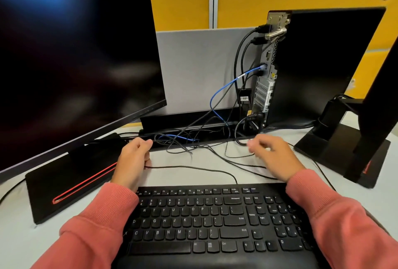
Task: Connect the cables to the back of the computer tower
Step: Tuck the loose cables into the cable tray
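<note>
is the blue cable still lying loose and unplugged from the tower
No, the blue cable runs up to the back of the computer tower and its end sits in a port there.

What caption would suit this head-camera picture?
Both hands, left hand and right hand, sort loose cables behind the keyboard, near the computer tower.

Keyboard [215, 219] letter keys: R T Y U I O P; D F G H J K L; C V B N M
Keyboard named keys: Enter, Shift, Alt, Ctrl, Delete, Home, End
Keyboard number pad: 1 to 9, 0
Barcode sticker [244, 98] on black adapter: print too small to read
</note>
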